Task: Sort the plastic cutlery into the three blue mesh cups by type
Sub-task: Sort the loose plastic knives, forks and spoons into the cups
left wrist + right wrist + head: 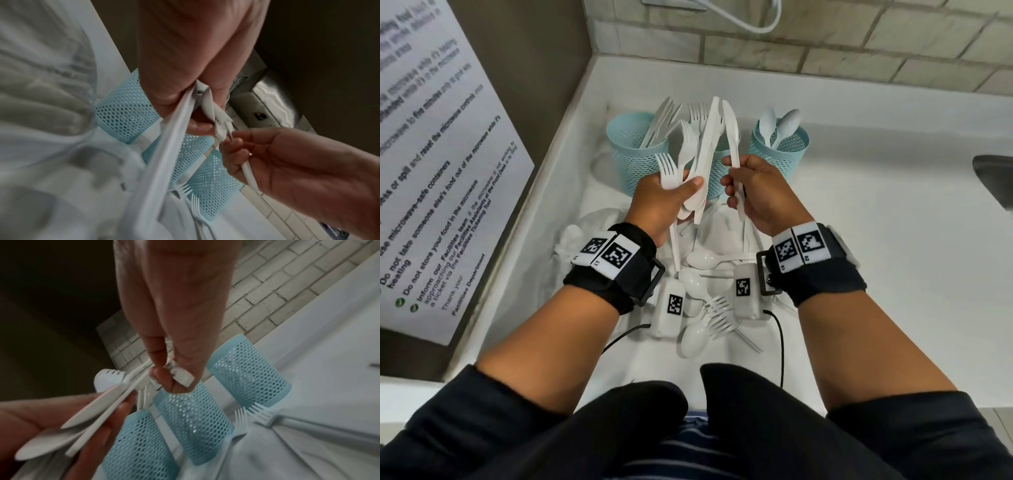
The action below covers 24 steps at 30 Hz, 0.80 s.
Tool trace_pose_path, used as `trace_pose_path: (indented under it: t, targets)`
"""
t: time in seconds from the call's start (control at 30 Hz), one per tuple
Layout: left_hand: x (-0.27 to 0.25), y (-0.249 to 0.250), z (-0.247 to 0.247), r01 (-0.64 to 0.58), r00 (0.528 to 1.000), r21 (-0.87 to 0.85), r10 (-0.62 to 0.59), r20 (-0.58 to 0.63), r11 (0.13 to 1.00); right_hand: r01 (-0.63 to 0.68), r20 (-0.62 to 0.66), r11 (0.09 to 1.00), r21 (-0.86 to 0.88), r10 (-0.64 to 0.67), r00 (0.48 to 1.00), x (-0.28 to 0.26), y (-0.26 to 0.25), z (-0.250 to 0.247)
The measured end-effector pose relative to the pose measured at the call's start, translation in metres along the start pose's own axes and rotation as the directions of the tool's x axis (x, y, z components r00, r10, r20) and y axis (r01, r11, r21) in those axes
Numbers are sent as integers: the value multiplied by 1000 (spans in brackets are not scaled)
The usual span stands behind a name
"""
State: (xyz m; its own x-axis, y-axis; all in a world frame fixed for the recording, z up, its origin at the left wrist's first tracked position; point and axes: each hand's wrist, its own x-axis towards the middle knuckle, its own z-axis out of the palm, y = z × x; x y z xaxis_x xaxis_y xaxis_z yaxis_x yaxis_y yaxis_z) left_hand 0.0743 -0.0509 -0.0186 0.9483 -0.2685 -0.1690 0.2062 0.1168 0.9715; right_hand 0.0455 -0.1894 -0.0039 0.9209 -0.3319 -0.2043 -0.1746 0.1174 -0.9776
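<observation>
Because these plastic pieces look thin, light and slick, with some flex along the handle, they are best taken low on the handle, where a pinch will likely hold without bending the tines or blade. Left of the middle cup [714, 171], the fork cup [635, 150] stands on the counter [859, 240] with forks upright in it. In front of the middle cup, the left hand [664, 202] is curled around a mixed bundle [697, 161] of forks and knives, its grip at the handles and the heads fanning up above the fingers. Just right of that, the right hand [760, 192] pinches a single knife [732, 137] partway down its handle, blade rising above the cup. Right of the middle cup stands the spoon cup [779, 150]. Nearer the person, loose cutlery [705, 308] lies unsorted on the counter.
</observation>
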Motion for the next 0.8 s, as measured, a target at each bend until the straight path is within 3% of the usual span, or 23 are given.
trace_pose_path:
  t: [0.37,0.63,0.8]
  targets:
    - [-6,3,4,52,993,1,-52,103,999,-91,28,953,291,86,996,1,4,13]
    - [-7,5,1,109,989,-39,-104,106,993,-82,-12,976,202,86,996,2,0,13]
    - [-7,6,-4,84,993,-77,-77,91,994,-110,52,979,169,103,993,1,-2,12]
